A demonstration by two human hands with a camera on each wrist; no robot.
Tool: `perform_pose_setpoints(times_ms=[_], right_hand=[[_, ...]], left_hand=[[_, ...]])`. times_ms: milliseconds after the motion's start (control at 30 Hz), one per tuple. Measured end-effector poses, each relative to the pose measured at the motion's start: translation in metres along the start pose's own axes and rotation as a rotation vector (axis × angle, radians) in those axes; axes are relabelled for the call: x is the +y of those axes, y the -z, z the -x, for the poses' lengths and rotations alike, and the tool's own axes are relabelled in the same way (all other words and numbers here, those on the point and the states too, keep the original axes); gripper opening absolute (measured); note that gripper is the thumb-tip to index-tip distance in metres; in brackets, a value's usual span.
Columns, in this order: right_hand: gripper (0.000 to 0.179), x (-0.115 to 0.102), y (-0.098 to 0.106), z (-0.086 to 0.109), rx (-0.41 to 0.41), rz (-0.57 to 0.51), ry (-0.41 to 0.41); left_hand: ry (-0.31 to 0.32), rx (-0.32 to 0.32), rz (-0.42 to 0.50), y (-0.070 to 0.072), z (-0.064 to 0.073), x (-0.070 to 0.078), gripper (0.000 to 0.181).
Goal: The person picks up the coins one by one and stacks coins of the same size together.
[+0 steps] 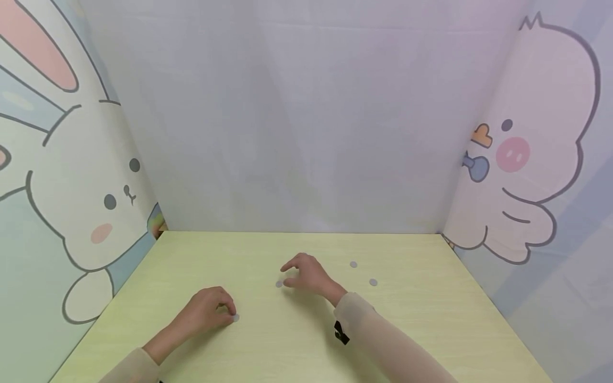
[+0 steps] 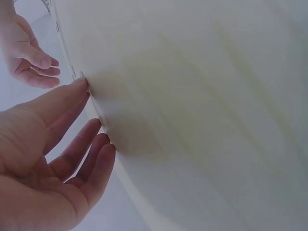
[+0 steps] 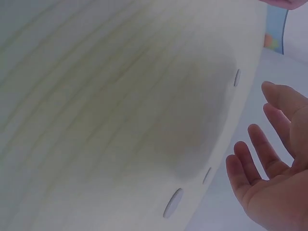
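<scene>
Down on the table's left half, my left hand (image 1: 206, 310) pinches at a small grey coin (image 1: 236, 317) with thumb and index finger. In the left wrist view, the fingertips of that hand (image 2: 53, 159) meet the tabletop, and the coin is hard to make out there. Farther back, my right hand (image 1: 308, 275) hovers with thumb and fingers apart, holding nothing. Just left of its thumb lies another coin (image 1: 279, 284), flat on the wood. The right wrist view shows this hand (image 3: 279, 159) raised off the surface with relaxed fingers.
Two more coins, one farther back (image 1: 353, 264) and one nearer (image 1: 373, 282), lie flat right of the right hand. The pale yellow table (image 1: 407, 330) ends at a plain cloth backdrop (image 1: 306, 133). Cartoon-printed cloths hang at both sides.
</scene>
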State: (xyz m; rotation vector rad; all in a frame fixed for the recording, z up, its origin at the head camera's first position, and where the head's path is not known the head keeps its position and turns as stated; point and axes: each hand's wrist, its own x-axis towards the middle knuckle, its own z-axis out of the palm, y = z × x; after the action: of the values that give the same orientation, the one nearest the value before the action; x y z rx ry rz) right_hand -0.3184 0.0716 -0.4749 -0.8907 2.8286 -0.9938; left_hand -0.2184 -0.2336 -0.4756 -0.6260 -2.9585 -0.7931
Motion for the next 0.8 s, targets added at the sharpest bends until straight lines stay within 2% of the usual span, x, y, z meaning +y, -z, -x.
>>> perform_pose_setpoints(times_ms=[233,800], right_hand=[[0.029,0.005,-0.003,-0.002,-0.03,-0.048,-0.032],[0.021,0.007,-0.016,-0.006,-0.039,0.042,-0.074]], left_hand=[[0.018,-0.003,0.002,0.0,0.0,0.001,0.019],[0.014,0.0,0.001,-0.001,0.0,0.001,0.019]])
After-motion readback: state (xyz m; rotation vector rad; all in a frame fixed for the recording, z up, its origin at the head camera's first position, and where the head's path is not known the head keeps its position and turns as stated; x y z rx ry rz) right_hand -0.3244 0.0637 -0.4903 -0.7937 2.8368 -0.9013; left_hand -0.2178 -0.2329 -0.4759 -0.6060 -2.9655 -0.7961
